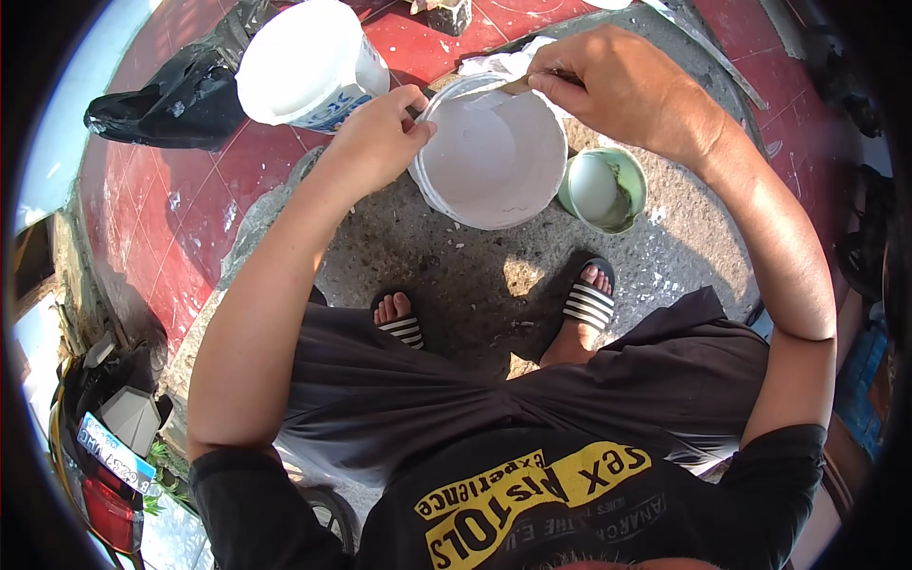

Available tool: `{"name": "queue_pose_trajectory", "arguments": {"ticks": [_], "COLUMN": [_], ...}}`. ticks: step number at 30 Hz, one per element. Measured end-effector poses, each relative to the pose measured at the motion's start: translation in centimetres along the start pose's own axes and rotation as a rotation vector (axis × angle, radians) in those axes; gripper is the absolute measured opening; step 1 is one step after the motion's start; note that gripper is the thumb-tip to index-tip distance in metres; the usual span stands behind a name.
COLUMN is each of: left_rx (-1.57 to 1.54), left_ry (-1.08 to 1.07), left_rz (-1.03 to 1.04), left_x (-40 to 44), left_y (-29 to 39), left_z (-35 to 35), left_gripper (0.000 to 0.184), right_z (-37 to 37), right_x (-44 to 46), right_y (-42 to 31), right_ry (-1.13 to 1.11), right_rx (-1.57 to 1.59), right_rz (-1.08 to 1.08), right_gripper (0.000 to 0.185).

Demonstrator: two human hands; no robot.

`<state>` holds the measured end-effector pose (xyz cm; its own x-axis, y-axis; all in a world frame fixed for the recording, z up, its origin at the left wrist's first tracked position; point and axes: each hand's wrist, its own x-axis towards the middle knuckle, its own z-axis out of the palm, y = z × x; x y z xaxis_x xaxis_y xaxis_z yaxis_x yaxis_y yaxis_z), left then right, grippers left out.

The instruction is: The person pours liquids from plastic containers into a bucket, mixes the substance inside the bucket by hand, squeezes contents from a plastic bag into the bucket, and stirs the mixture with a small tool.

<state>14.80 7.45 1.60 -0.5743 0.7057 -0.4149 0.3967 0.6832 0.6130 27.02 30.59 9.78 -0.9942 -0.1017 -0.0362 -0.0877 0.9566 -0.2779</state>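
The person wears a black T-shirt (532,513) with short sleeves (261,508), its chest printed with a jagged yellow panel (513,494) that carries "Sex Pistols" and "experience" in black letters. Fainter grey lettering (598,522) is printed beside it, partly legible as "Anarch". A loose, dark grey lower garment (513,389) falls in soft folds. Black, open-toed slide sandals (589,306) have white stripes across their straps.
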Motion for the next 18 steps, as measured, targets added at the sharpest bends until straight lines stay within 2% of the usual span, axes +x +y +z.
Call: {"name": "queue_pose_trajectory", "arguments": {"ticks": [5,7,11,13,14,15,17,18], "left_rx": [0.017,0.005,0.001,0.028,0.027,0.019,0.013,-0.004], "left_ry": [0.000,0.001,-0.008,0.000,0.002,0.017,0.025,0.040], "left_rz": [-0.013,-0.003,-0.012,-0.008,0.007,-0.012,-0.030,-0.029], "left_x": [0.3,0.4,0.0,0.4,0.6,0.7,0.7,0.8], "left_y": [-0.2,-0.4,-0.2,-0.5,-0.7,-1.0,-1.8,-2.0], "left_z": [-0.1,-0.1,-0.3,-0.2,-0.2,-0.2,0.0,0.0], "left_gripper": [0.030,0.031,0.031,0.031,0.031,0.032,0.034,0.034], "right_z": [3.9,6.6,7.9,7.9,7.3,7.2,7.5,7.6], "right_x": [-1.1,-1.8,-2.6,-2.2,-2.0,-1.9,-1.9,-1.8], "right_y": [0.3,0.6,0.0,-0.3,0.2,0.1,-0.5,-0.7], "right_ry": [0.036,-0.212,-0.237,-0.322,-0.496,-0.496,-0.222,-0.265], "right_rx": [-0.065,-0.367,-0.360,-0.418,-0.402,-0.406,-0.442,-0.492], "right_rz": [-0.086,-0.228,-0.259,-0.278,-0.292,-0.282,-0.350,-0.364], "right_gripper": [0.013,0.010,0.007,0.006,0.006,0.006,0.006,0.008]}}
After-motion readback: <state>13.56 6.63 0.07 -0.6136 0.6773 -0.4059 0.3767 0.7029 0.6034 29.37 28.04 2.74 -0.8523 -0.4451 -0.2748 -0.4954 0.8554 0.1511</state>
